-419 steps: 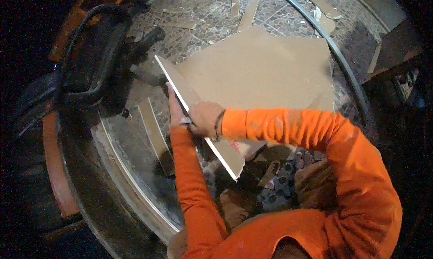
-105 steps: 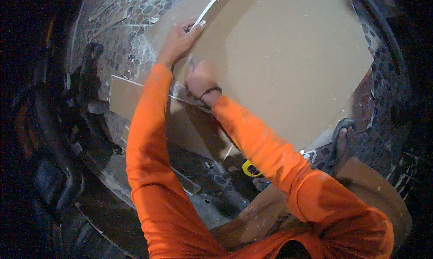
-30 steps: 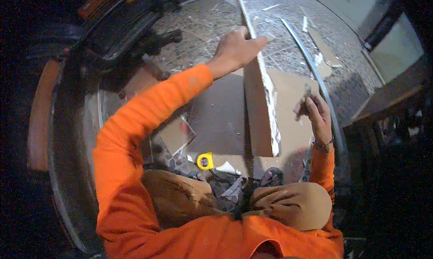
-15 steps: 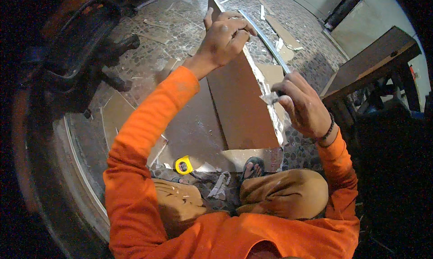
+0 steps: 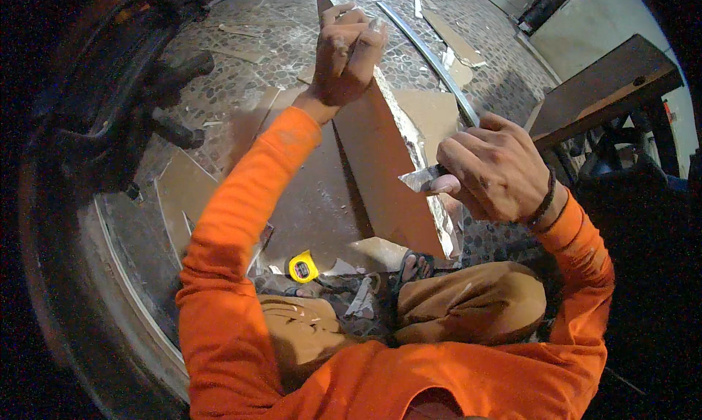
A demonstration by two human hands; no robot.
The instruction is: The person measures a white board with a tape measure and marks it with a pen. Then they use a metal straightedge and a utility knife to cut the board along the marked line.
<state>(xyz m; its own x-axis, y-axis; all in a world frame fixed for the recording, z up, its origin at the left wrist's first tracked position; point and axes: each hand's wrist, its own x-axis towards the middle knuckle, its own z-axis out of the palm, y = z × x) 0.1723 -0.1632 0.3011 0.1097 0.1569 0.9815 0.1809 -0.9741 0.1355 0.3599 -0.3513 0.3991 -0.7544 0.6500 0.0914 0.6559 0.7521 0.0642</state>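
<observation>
A long brown plasterboard piece (image 5: 395, 190) stands tilted on edge, its rough white broken edge (image 5: 404, 120) turned up to the right. My left hand (image 5: 349, 58) is closed on the far part of that edge, fingers curled over it. In my right hand (image 5: 493, 171) is a knife with a short, wide metal blade (image 5: 418, 179); the fingers hide its handle. The blade points left over the brown face, beside the rough edge; whether it touches cannot be told. Underneath lies a larger brown board (image 5: 311, 179).
A yellow tape measure (image 5: 303, 267) lies before my feet, near white scraps (image 5: 361, 297). Beyond the right hand runs a long metal strip (image 5: 424, 47). A brown wooden piece of furniture (image 5: 607, 91) stands at right, dark bulky objects (image 5: 139, 91) at left. Board offcuts (image 5: 453, 36) litter the pebbled floor.
My right hand and the knife have shifted left and closer to me, the blade now over the brown face. My left hand has curled tighter and turned on the edge.
</observation>
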